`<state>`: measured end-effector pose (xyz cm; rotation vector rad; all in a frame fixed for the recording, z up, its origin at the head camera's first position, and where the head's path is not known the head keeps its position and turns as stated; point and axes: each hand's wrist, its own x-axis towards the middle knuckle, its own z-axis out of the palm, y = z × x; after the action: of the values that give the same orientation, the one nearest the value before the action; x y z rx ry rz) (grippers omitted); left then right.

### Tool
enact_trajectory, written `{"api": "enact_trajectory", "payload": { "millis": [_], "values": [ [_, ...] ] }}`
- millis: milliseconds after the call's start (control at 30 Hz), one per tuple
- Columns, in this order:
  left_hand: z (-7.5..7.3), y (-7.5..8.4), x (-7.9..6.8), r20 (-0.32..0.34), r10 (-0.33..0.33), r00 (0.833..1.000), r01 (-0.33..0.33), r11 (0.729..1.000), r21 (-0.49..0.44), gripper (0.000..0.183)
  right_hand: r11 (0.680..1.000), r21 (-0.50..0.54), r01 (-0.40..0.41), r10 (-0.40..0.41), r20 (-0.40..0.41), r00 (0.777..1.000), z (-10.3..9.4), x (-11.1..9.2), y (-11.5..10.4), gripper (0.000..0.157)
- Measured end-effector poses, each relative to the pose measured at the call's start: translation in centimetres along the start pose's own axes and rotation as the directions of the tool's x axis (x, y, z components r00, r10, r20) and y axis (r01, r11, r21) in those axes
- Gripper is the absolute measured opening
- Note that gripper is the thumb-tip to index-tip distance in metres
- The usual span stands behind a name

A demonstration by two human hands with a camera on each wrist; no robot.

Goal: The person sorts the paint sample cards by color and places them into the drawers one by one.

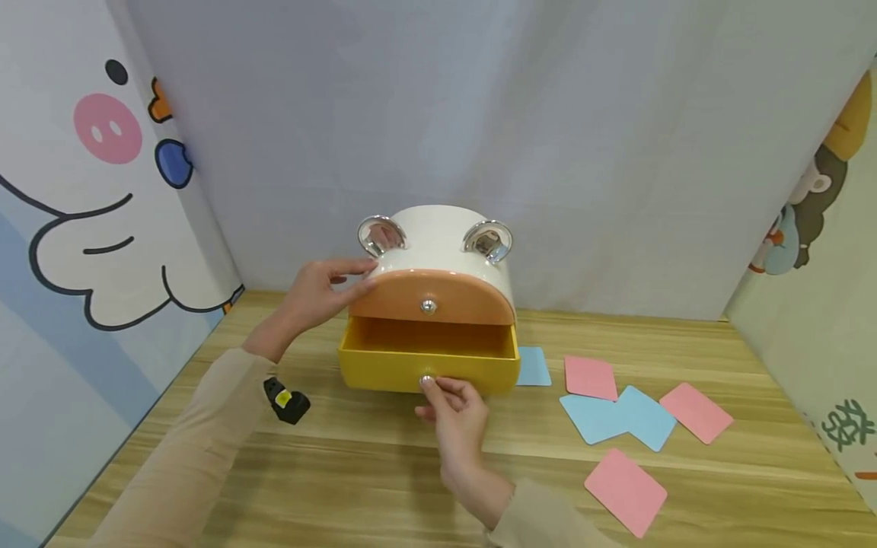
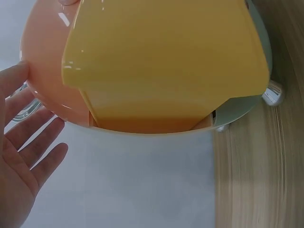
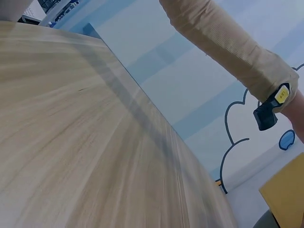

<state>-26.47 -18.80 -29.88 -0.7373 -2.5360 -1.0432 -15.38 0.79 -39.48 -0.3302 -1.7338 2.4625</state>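
A small storage box (image 1: 445, 240) with a white rounded top, two shiny silver ears and an orange upper front stands on the table. Its yellow lower drawer (image 1: 384, 369) is pulled out towards me. My right hand (image 1: 460, 422) pinches the drawer's round silver knob (image 1: 427, 380) between thumb and fingers. At the box's upper left side, my left hand (image 1: 318, 293) rests with straight, spread fingers. In the left wrist view its thumb touches the edge of the orange front (image 2: 45, 61). The right wrist view does not show the right hand, only a corner of the yellow drawer (image 3: 287, 192).
To the right of the box, pink cards (image 1: 626, 492) and blue cards (image 1: 646, 418) lie scattered on the wood-grain table (image 1: 356, 487); one blue card (image 1: 534, 367) is close beside the drawer. A black wrist device (image 1: 286, 402) sits at the left sleeve. Printed panels flank the table.
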Motion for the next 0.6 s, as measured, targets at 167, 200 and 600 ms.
{"api": "enact_trajectory", "payload": {
  "millis": [167,200,600],
  "values": [
    [0.0,0.1,0.0,0.000,-0.002,1.000,0.002,1.000,-0.005,0.036,1.000,-0.014,-0.003,0.004,0.020,1.000,-0.5,-0.9,-0.1,0.029],
    [0.0,0.1,-0.1,-0.001,-0.003,1.000,0.003,1.000,-0.005,0.036,1.000,-0.019,-0.008,0.009,0.019,1.000,-0.5,-1.0,-0.2,0.029],
    [0.1,-0.1,0.0,-0.007,0.003,1.000,-0.003,1.000,-0.002,0.036,0.995,-0.039,-0.088,0.089,0.014,0.996,-1.0,-2.6,-0.1,0.029]
  ]
}}
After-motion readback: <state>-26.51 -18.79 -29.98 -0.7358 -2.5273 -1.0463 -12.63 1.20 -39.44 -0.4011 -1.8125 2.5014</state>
